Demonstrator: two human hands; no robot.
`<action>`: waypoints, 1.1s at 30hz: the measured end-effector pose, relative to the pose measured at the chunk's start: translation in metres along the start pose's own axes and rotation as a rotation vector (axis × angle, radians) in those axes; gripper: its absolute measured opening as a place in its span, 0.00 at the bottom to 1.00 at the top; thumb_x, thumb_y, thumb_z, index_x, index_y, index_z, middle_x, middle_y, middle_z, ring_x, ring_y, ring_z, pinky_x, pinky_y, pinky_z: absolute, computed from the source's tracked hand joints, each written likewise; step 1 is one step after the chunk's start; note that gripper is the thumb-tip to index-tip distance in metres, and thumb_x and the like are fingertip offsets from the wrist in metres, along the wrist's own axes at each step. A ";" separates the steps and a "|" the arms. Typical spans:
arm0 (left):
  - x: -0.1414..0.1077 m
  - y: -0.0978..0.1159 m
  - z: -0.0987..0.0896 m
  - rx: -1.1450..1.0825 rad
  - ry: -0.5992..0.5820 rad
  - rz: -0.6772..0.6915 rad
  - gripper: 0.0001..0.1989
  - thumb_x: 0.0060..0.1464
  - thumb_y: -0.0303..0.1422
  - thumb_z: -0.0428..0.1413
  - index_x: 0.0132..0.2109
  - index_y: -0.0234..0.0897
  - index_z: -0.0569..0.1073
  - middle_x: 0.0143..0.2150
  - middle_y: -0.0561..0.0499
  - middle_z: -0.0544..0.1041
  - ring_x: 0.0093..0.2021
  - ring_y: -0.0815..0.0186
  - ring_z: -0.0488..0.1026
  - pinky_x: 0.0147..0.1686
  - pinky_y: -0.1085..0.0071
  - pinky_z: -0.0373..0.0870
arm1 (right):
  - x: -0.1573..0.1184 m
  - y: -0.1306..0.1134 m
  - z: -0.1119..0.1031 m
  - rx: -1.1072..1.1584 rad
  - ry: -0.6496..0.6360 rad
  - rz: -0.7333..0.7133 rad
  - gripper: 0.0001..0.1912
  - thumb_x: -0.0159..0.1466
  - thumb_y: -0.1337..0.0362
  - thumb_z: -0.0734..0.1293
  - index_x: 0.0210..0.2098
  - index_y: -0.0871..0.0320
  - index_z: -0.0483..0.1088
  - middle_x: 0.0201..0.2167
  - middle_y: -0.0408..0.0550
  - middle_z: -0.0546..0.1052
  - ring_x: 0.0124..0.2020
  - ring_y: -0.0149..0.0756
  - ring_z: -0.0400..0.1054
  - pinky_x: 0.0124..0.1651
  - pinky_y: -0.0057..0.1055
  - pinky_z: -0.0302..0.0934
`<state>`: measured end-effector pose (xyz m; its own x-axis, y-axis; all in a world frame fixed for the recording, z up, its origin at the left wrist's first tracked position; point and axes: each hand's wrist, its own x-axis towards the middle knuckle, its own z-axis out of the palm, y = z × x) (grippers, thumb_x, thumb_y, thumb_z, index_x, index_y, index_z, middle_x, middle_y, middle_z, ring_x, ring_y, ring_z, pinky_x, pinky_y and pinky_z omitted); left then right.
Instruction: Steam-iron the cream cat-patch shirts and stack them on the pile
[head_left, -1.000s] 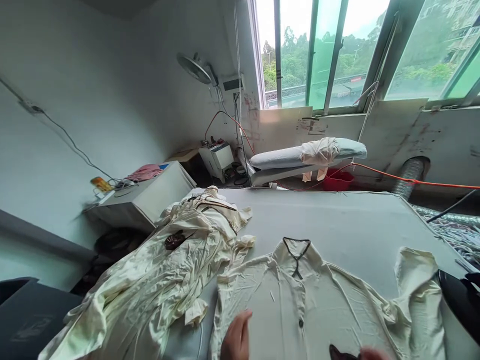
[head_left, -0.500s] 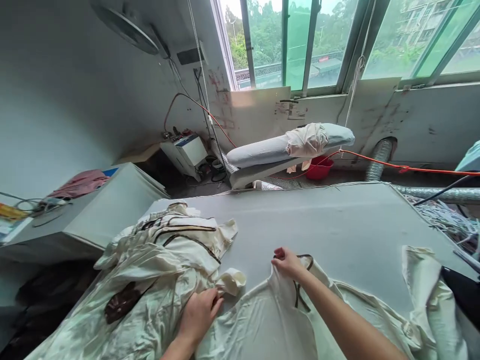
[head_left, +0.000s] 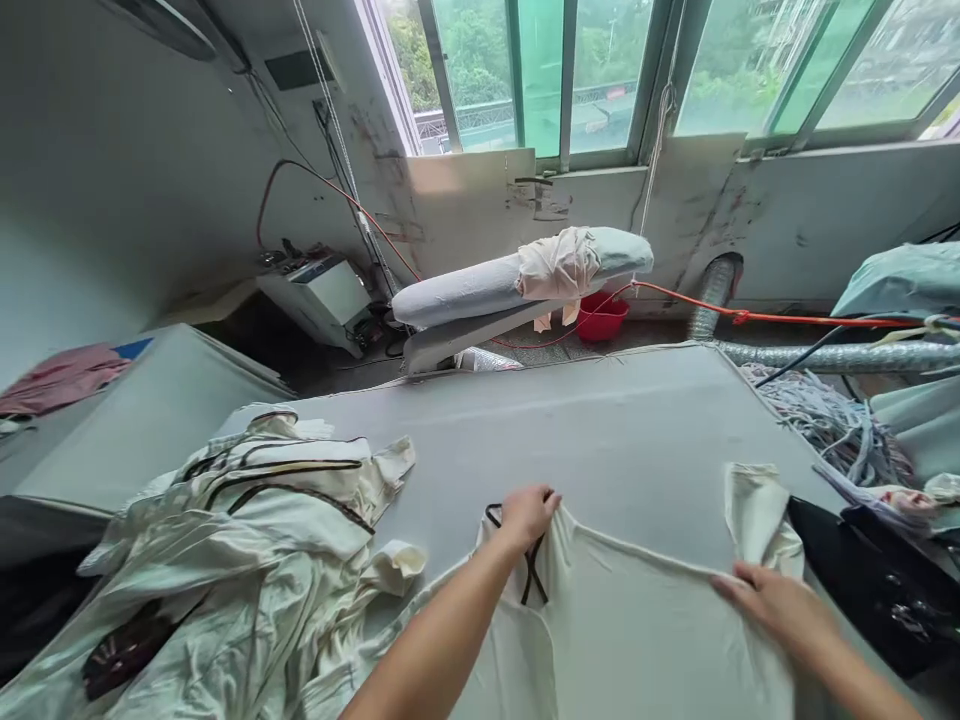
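Observation:
A cream garment with dark brown trim at its neck lies spread over the front of the padded table. My left hand is closed on its neck edge, beside the loop of dark trim. Farther right, my right hand rests against the garment's upper edge near the sleeve, its fingers stretched out and the thumb apart. To the left lies a crumpled heap of cream garments with dark trim, with a dark brown shiny piece on it.
Behind the grey padded table stands a narrow ironing arm with bunched cloth on it. A red basket sits below. An orange hose runs across to the right. Black cloth lies at the right edge, near shredded strips.
My left hand has left the heap and moved right to the garment's neck edge. My right hand has let go there and shifted right towards the sleeve. The view has turned right.

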<state>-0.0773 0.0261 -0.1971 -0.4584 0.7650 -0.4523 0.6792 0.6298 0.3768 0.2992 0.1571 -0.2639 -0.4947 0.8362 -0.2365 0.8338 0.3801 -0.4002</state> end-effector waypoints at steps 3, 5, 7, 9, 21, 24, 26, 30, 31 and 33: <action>-0.014 -0.018 -0.015 0.034 0.019 0.040 0.18 0.63 0.46 0.50 0.46 0.42 0.78 0.45 0.45 0.80 0.48 0.57 0.76 0.43 0.67 0.65 | 0.006 -0.046 -0.002 -0.074 0.229 -0.076 0.17 0.61 0.48 0.61 0.34 0.52 0.74 0.36 0.55 0.79 0.38 0.50 0.74 0.37 0.45 0.62; -0.029 -0.034 -0.025 0.112 0.020 0.083 0.17 0.62 0.45 0.52 0.48 0.41 0.76 0.46 0.44 0.80 0.50 0.55 0.75 0.48 0.65 0.65 | 0.011 -0.105 0.005 0.008 0.244 -0.259 0.18 0.64 0.55 0.57 0.45 0.52 0.73 0.45 0.53 0.78 0.44 0.45 0.73 0.43 0.41 0.62; -0.041 -0.050 -0.029 0.194 -0.011 0.076 0.19 0.57 0.46 0.57 0.49 0.38 0.75 0.43 0.43 0.80 0.47 0.53 0.76 0.47 0.63 0.66 | 0.020 -0.171 0.017 0.058 0.003 -0.417 0.19 0.67 0.59 0.56 0.53 0.50 0.70 0.47 0.49 0.77 0.44 0.38 0.73 0.44 0.35 0.61; -0.049 -0.062 -0.025 0.156 -0.085 -0.017 0.23 0.51 0.51 0.60 0.45 0.37 0.74 0.34 0.45 0.79 0.36 0.55 0.77 0.39 0.65 0.68 | 0.031 -0.228 0.031 0.024 -0.226 -0.456 0.19 0.67 0.57 0.59 0.55 0.49 0.69 0.43 0.48 0.78 0.41 0.39 0.73 0.40 0.33 0.59; -0.162 -0.162 0.056 -0.336 0.424 -0.016 0.16 0.51 0.28 0.48 0.47 0.39 0.73 0.38 0.49 0.74 0.39 0.62 0.73 0.43 0.66 0.69 | -0.050 -0.168 0.072 -0.083 0.238 -0.160 0.12 0.66 0.67 0.56 0.46 0.57 0.67 0.45 0.52 0.74 0.42 0.40 0.70 0.39 0.33 0.60; -0.176 -0.159 0.057 -0.037 0.348 0.181 0.23 0.48 0.21 0.49 0.49 0.41 0.77 0.49 0.45 0.75 0.53 0.56 0.70 0.55 0.59 0.64 | -0.061 -0.150 0.077 -0.151 0.406 -0.454 0.26 0.62 0.75 0.56 0.57 0.54 0.65 0.55 0.51 0.72 0.55 0.42 0.66 0.54 0.38 0.59; -0.171 -0.148 0.056 0.037 0.329 0.325 0.26 0.51 0.21 0.51 0.55 0.44 0.76 0.54 0.45 0.74 0.58 0.55 0.66 0.60 0.58 0.60 | -0.053 -0.154 0.074 -0.117 0.263 -0.656 0.22 0.65 0.74 0.56 0.54 0.51 0.70 0.55 0.47 0.72 0.57 0.39 0.64 0.58 0.37 0.56; -0.137 -0.128 0.037 -0.015 0.177 0.320 0.14 0.62 0.31 0.50 0.46 0.44 0.80 0.44 0.47 0.78 0.48 0.60 0.72 0.48 0.66 0.66 | -0.017 -0.181 0.053 -0.082 -0.100 -0.551 0.12 0.69 0.63 0.60 0.36 0.51 0.77 0.40 0.45 0.78 0.46 0.37 0.70 0.48 0.33 0.59; -0.127 -0.124 0.028 0.001 0.127 0.229 0.14 0.64 0.35 0.49 0.44 0.43 0.80 0.41 0.47 0.79 0.44 0.60 0.74 0.44 0.67 0.66 | -0.009 -0.190 0.048 -0.105 -0.101 -0.468 0.13 0.68 0.61 0.62 0.33 0.53 0.77 0.35 0.46 0.78 0.41 0.38 0.70 0.45 0.34 0.59; -0.107 -0.110 0.011 0.114 0.048 0.045 0.15 0.63 0.42 0.51 0.41 0.39 0.80 0.37 0.45 0.78 0.40 0.59 0.74 0.39 0.67 0.65 | -0.002 -0.208 0.045 -0.155 -0.020 -0.368 0.13 0.67 0.61 0.62 0.33 0.57 0.76 0.32 0.51 0.77 0.38 0.43 0.69 0.44 0.38 0.57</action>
<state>-0.0963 -0.1269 -0.1993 -0.4508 0.7996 -0.3968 0.7593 0.5772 0.3005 0.1156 0.0587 -0.2202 -0.7708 0.6257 -0.1202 0.6262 0.7092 -0.3238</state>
